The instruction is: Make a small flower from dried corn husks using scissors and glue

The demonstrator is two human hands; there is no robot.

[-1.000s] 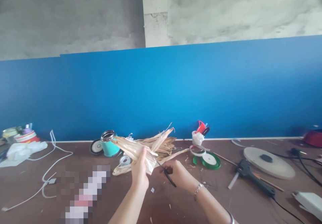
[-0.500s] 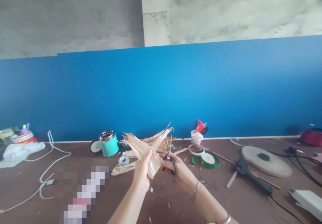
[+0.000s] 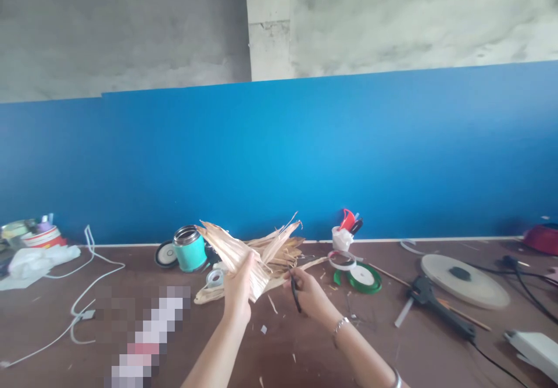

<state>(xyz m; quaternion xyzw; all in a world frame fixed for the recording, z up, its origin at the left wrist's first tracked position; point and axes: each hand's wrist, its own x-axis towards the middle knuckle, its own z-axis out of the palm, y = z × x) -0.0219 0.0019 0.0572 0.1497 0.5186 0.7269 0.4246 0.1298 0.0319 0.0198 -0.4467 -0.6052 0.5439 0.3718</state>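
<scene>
My left hand (image 3: 238, 286) is closed around a pale dried husk (image 3: 231, 251), lifted a little above the brown table (image 3: 305, 341) at centre. My right hand (image 3: 307, 292) sits just to the right of it, gripping black-handled scissors (image 3: 295, 291) whose blades point toward the husk. A heap of more dried husks (image 3: 279, 248) lies on the table behind both hands. A thin cut strip (image 3: 272, 303) hangs or lies just below the husk, between my hands.
A teal jar (image 3: 189, 249) and tape roll (image 3: 214, 277) lie left of the heap. Green ribbon spool (image 3: 364, 277), white cup with pens (image 3: 343, 237), black glue gun (image 3: 436, 306) and round white disc (image 3: 464, 280) are to the right. White cables (image 3: 87, 295) trail left. A blue wall panel (image 3: 305, 155) backs the table.
The scissors pointed upward at the husk half a second ago; now my right hand has dropped and drawn them away. My left hand tilted the husk further left, and a thin strip came off.
</scene>
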